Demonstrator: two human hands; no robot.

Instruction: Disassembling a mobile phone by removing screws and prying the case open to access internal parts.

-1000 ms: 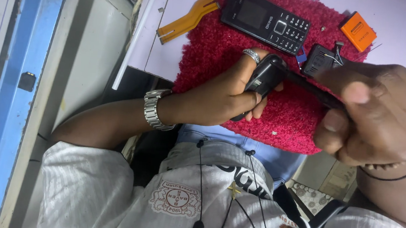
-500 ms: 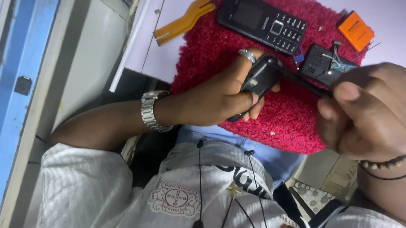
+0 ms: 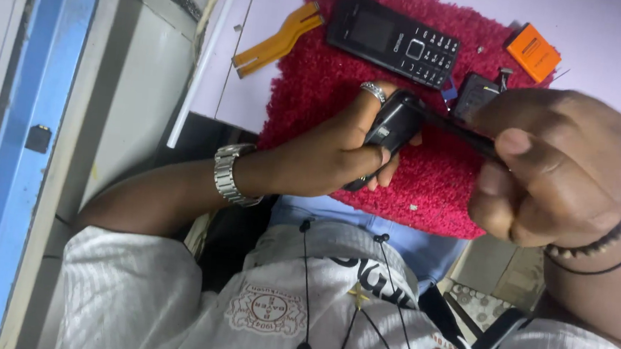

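the small black phone part [image 3: 389,133] is being gripped in the left hand [image 3: 335,154] over the red mat [image 3: 431,186], while the right hand [image 3: 554,168] is closing tight on a thin black tool [image 3: 457,132], seemingly prying; steady leverage is needed next.

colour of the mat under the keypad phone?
Red, shaggy mat; the black keypad phone lies on it. Head view.

A phone [image 3: 393,40] lies on the mat [image 3: 319,84] at upper centre. A flat cable [image 3: 278,38] lies left of the mat, a small battery [image 3: 533,52] at its upper right corner.
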